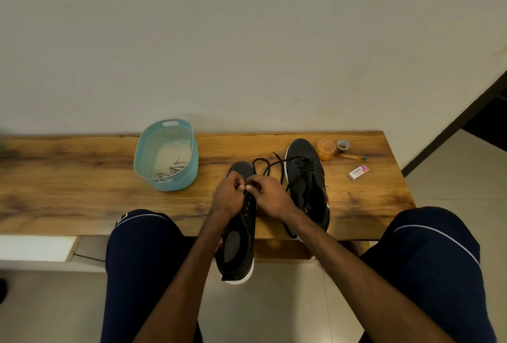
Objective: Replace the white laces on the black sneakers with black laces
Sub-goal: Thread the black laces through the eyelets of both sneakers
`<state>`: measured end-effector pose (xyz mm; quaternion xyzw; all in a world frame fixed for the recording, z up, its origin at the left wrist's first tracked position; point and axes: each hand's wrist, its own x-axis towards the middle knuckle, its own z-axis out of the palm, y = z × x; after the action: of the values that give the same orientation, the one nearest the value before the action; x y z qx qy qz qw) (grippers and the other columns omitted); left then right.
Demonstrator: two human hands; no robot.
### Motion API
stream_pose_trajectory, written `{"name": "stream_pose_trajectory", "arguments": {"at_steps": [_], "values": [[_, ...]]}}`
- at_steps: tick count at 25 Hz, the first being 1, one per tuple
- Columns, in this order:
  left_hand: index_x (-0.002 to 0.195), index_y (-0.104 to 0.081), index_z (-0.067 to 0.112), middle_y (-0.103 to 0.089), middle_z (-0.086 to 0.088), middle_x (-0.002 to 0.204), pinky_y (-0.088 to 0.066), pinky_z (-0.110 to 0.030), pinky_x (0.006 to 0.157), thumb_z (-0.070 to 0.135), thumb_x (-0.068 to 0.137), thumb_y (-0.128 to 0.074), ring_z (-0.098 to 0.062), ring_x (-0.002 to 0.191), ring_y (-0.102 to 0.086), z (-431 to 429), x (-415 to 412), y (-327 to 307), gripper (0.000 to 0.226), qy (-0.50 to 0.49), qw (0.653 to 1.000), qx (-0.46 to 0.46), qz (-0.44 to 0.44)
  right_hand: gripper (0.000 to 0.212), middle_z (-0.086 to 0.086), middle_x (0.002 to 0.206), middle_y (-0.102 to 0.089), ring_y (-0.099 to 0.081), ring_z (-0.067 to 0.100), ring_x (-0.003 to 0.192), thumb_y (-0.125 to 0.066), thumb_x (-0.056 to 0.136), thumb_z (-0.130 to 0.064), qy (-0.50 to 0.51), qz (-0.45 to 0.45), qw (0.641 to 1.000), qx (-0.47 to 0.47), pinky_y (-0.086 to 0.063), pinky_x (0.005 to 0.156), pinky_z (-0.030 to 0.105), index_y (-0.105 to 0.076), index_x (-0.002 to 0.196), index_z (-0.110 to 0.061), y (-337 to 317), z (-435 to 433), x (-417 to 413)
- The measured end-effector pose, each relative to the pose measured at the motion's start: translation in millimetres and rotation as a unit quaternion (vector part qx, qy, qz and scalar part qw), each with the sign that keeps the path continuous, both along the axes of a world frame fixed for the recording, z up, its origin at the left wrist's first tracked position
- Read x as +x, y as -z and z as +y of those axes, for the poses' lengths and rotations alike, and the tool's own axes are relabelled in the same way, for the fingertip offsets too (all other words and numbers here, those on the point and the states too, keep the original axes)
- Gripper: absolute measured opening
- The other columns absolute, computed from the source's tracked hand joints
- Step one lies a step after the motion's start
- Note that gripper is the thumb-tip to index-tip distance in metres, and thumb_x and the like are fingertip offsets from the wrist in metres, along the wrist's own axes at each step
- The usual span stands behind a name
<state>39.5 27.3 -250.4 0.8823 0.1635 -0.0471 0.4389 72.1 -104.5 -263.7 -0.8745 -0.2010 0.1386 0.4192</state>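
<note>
Pinching a thin black lace [254,166] just above the eyelets, the left hand [229,196] and the right hand [270,197] meet fingertip to fingertip over a black low-top sneaker with a white sole [238,235]. Both sets of fingers [241,185] are curled in tight, thumbs against forefingers, with the lace looping away toward the back of the brown wooden table [82,178]. This sneaker lies at the table's front edge with its heel hanging over it. A second black sneaker [304,175], loosely threaded with black lace, lies just beside it toward the right end. Near the back edge stands a pale blue woven plastic basket [175,184] holding white laces [171,170]. At the back right corner sit a small orange tub [326,149], a tape roll [342,145] and a small white box [358,172].
</note>
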Motion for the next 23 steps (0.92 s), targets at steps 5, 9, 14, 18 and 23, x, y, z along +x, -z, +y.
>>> {"name": "stream_pose_trajectory", "arguments": {"at_steps": [5,9,14,18,23], "values": [[0.098,-0.051,0.015,-0.057,-0.007,0.093,-0.041,-0.029,0.053,0.009,0.101,-0.045,-0.019,0.069,-0.051,13.3,0.3,-4.0,0.009,-0.075,0.991,-0.112,-0.008,0.011,-0.013,0.084,-0.066,-0.058,0.005,0.081,-0.067,0.093,-0.033,0.063,-0.008,0.998,-0.016,-0.049,0.079,0.035,-0.073,0.094,-0.024,11.0,-1.1,2.6],[0.094,-0.056,0.017,-0.059,-0.005,0.084,-0.040,-0.030,0.060,0.010,0.097,-0.052,-0.016,0.070,-0.052,10.5,-2.4,-5.0,0.008,-0.054,0.993,-0.105,-0.008,0.015,-0.010,0.086,-0.067,-0.058,-0.002,0.078,-0.068,0.093,-0.029,0.100,0.035,0.992,0.069,-0.044,0.070,0.022,-0.074,0.097,-0.017,10.8,6.0,0.2],[0.096,-0.057,0.018,-0.061,-0.004,0.089,-0.041,-0.026,0.059,0.010,0.095,-0.056,-0.015,0.076,-0.056,10.9,-4.6,-4.5,0.008,-0.055,0.997,-0.052,-0.023,0.010,-0.006,0.088,-0.071,-0.064,0.009,0.087,-0.071,0.091,-0.028,0.101,0.072,0.989,0.087,-0.054,0.083,0.038,-0.074,0.096,-0.021,7.8,9.0,1.2],[0.119,-0.053,0.015,-0.052,-0.009,0.117,-0.055,-0.038,0.081,0.027,0.089,-0.070,-0.024,0.103,-0.059,17.1,-8.8,-4.1,0.037,-0.047,0.996,0.020,0.078,0.007,-0.012,0.085,-0.068,-0.063,0.010,0.089,-0.067,0.093,-0.032,0.104,0.060,0.992,0.040,-0.050,0.091,0.049,-0.071,0.088,-0.029,9.9,15.3,1.6],[0.109,-0.063,0.009,-0.064,-0.006,0.103,-0.051,-0.032,0.074,0.030,0.084,-0.069,-0.023,0.093,-0.064,15.4,-12.0,-8.8,0.033,-0.028,0.984,0.158,0.073,0.009,-0.019,0.079,-0.064,-0.058,-0.004,0.078,-0.067,0.092,-0.031,0.101,0.063,0.992,0.042,-0.052,0.084,0.040,-0.074,0.088,-0.026,19.2,14.7,2.8]]}}
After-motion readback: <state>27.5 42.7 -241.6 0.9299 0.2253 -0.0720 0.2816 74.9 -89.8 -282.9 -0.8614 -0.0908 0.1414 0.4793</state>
